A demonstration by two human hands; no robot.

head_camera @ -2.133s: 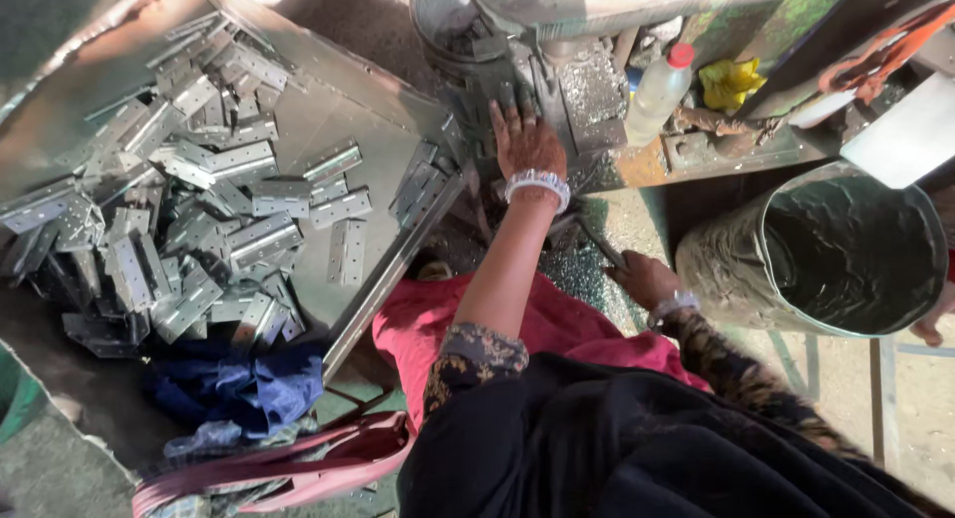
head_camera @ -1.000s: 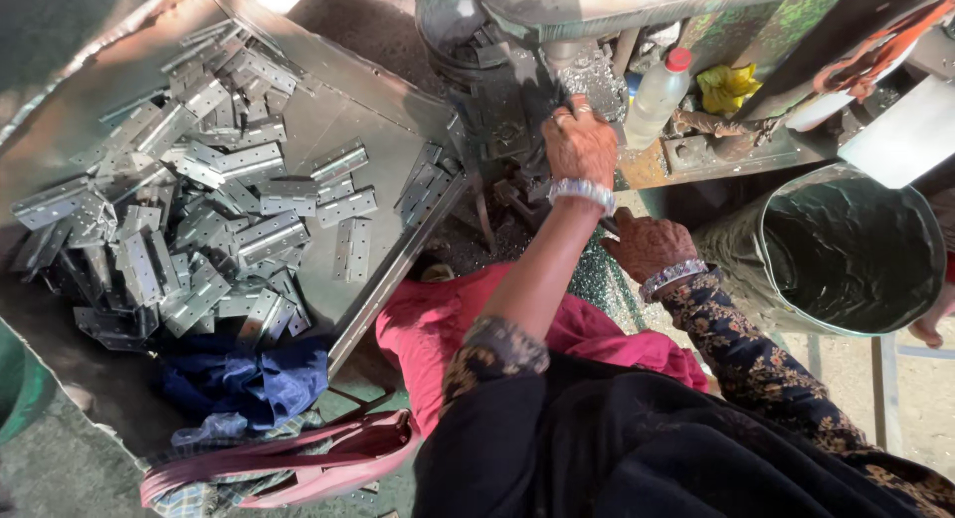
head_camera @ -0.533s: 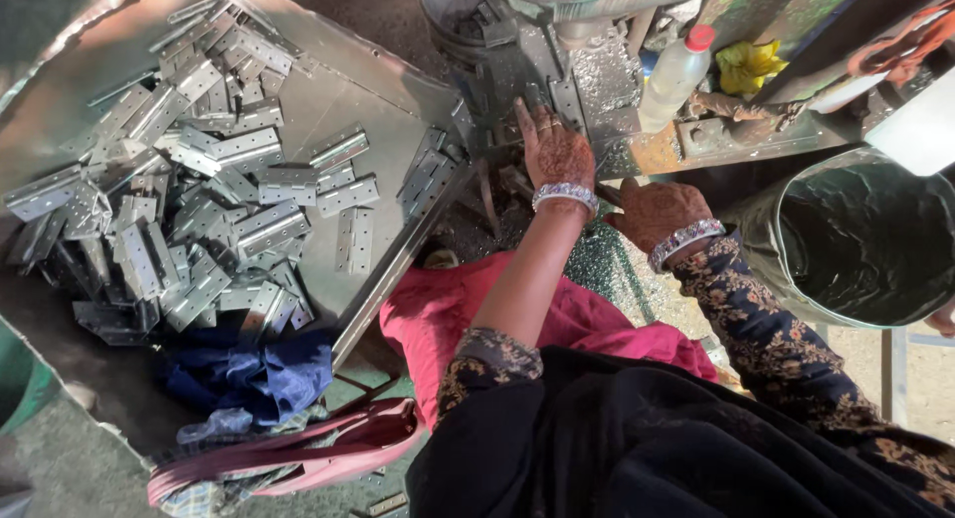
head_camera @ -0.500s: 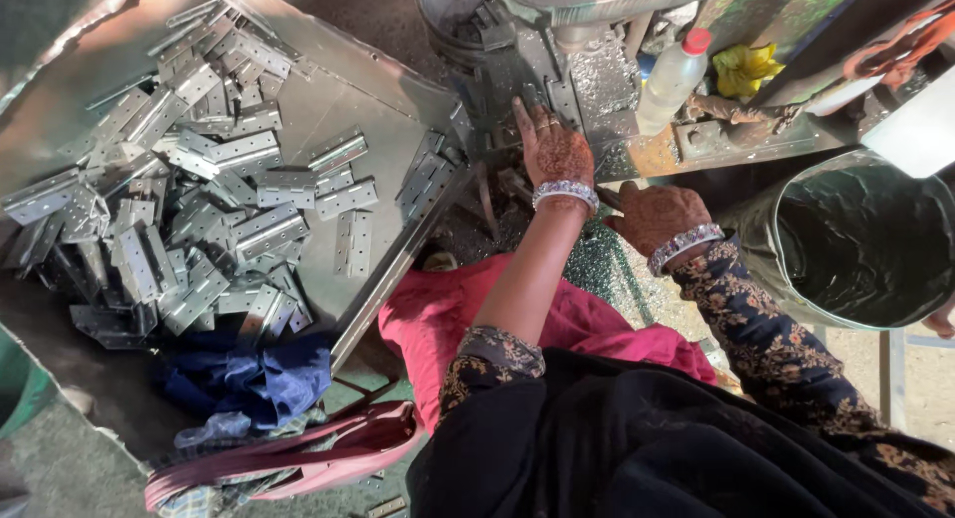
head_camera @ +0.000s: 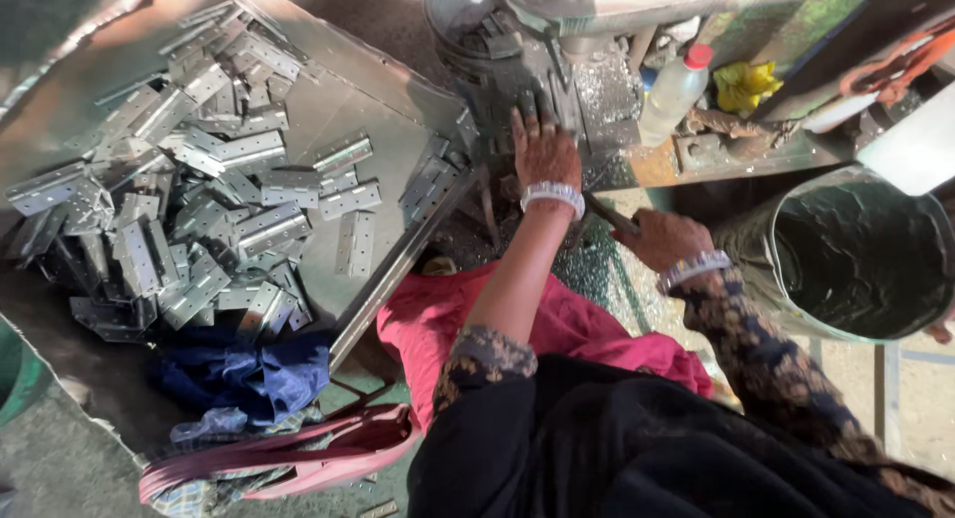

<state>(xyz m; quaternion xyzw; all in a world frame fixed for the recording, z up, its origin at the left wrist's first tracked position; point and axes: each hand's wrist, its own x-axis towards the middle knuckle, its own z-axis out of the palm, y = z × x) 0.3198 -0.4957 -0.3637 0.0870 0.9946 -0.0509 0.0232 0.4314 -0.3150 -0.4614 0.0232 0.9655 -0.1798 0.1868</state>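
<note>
My left hand point(head_camera: 544, 152) lies flat with its fingers spread on the grey base of a metal machine point(head_camera: 502, 55), a white beaded bracelet at the wrist. My right hand point(head_camera: 665, 241), also with a bracelet, is closed around a thin dark metal rod point(head_camera: 609, 213) that points up and left toward the machine. A heap of several shiny metal hinges point(head_camera: 189, 209) fills a sheet-metal tray point(head_camera: 398, 110) to the left of both hands. Metal shavings cover the bench around the machine.
A plastic bottle with a red cap point(head_camera: 674, 92) and a yellow rag point(head_camera: 746, 82) sit on the rusty bench. A large round metal drum point(head_camera: 856, 259) stands at the right. A blue cloth point(head_camera: 249, 374) and a pink bag strap point(head_camera: 298, 458) lie below the tray.
My left hand slid from the right side of the machine base a little to the left and flattened. My right hand rose toward the machine, then dropped back slightly.
</note>
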